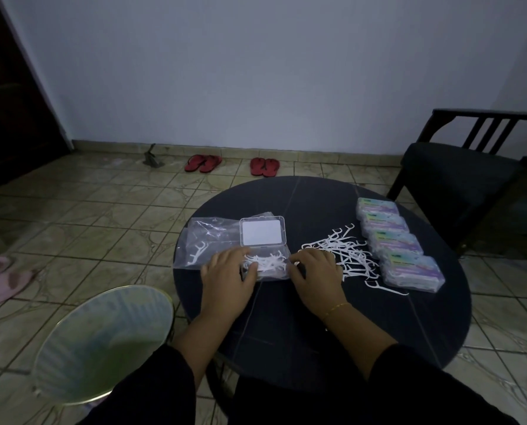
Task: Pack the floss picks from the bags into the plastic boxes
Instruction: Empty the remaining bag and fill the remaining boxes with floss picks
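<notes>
Dim tiled flooring is surrounding the round dark counter (378, 326) where you are working. You are keeping the open plastic box (263, 256) at the centre, lid tipped up at its far side, so picks drop straight into the tray. Your left hand (230, 271) is lying over the box's left end, fingers loosely curved on the floss picks (267, 262) inside, seemingly settling them. Your right hand (314, 269) is sitting at the box's right end, fingers curled at the tray wall; what it is holding I cannot tell. Right of the box, loose picks (348, 253) are waiting in easy reach, with four filled boxes (400, 245) lined beyond them. Left of the box, a nearly empty bag (204, 237) is overhanging the counter's rim, and bare counter nearer you is giving room to move.
</notes>
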